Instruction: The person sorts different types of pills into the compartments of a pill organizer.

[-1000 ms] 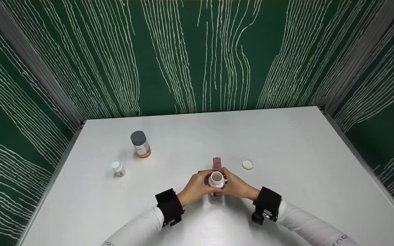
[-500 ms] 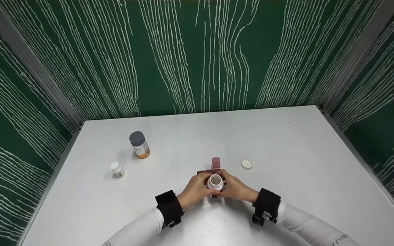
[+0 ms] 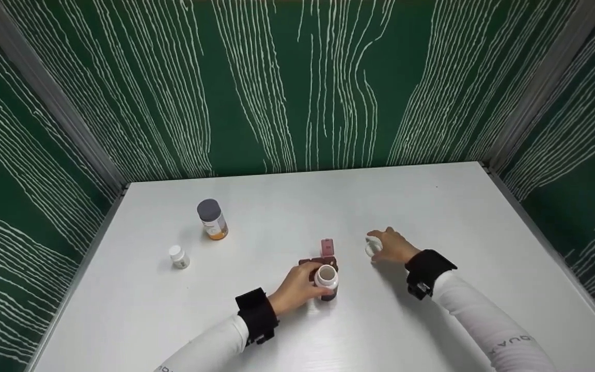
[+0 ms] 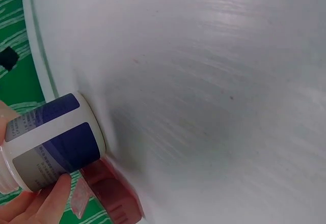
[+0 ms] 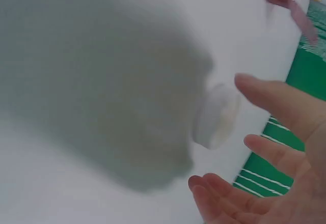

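Observation:
My left hand (image 3: 297,285) grips a white bottle (image 3: 327,281) that stands upright and uncapped. In the left wrist view the bottle (image 4: 61,140) shows a blue and grey label. Just behind it lies a dark red pill organizer (image 3: 323,262), partly hidden by hand and bottle. One pink compartment lid (image 3: 327,247) of the organizer is raised. Over on the right, my right hand (image 3: 394,246) reaches around the white bottle cap (image 3: 372,247). In the right wrist view its thumb and fingers are spread, and the cap (image 5: 218,116) sits on the table between them, apparently untouched.
A larger bottle with a grey cap (image 3: 213,219) stands at the back left of the white table (image 3: 411,201). Nearer, a small white bottle (image 3: 178,257) stands upright. Green walls with white lines (image 3: 256,82) rise behind and at both sides.
My right hand has let go of the white bottle and moved right to the cap. The left hand still holds the bottle in about the same place.

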The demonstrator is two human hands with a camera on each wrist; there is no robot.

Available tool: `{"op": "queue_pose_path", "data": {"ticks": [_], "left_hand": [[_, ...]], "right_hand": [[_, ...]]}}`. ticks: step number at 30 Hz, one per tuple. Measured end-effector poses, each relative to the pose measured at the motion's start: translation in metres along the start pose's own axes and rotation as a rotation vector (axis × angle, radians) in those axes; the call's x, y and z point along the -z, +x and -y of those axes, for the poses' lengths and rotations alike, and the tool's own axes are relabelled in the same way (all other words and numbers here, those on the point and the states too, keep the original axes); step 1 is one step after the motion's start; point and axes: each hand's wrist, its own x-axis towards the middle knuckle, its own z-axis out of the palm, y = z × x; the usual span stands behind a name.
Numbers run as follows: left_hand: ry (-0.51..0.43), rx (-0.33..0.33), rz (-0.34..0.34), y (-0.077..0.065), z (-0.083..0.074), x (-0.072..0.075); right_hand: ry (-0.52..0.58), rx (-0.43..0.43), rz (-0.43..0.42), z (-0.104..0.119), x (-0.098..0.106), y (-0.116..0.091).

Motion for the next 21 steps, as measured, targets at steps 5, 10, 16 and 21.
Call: {"op": "queue_pose_path", "data": {"ticks": [5, 10, 16, 21], "left_hand": [[-0.017, 0.001, 0.005, 0.000, 0.000, 0.001], [-0.023, 0.000, 0.000, 0.000, 0.001, 0.000], [-0.026, 0.013, -0.015, 0.000, 0.001, -0.001], [-0.088, 0.008, -0.012, -0.001, 0.002, -0.001]], "right_hand": [[-0.003, -0.003, -0.008, -0.003, -0.009, 0.008], [0.166, -0.017, 0.022, 0.003, -0.011, 0.010], [0.701, -0.025, 0.059, 0.031, -0.011, -0.003], [0.907, 0.048, 0.062, 0.060, -0.018, -0.019]]}}
